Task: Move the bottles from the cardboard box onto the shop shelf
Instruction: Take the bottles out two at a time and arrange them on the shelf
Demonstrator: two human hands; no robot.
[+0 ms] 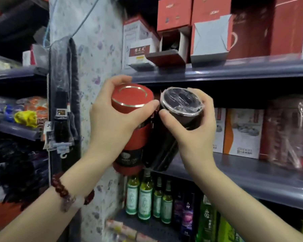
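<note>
My left hand [110, 119] grips a red bottle [132, 102] with a gold-ringed lid and a dark label band lower down. My right hand [191, 130] grips a black bottle [181, 102] whose lid is wrapped in clear film. Both bottles are tilted, side by side and touching, held at the left end of the middle grey shelf [234, 173], their bases at or just over its front edge. The cardboard box is out of view.
White and orange cartons [243, 133] and a film-wrapped brown pack [287, 133] stand further right on the same shelf. Red boxes [210, 30] fill the shelf above. Green glass bottles [144, 198] stand on the shelf below. A flowered pillar [94, 49] rises on the left.
</note>
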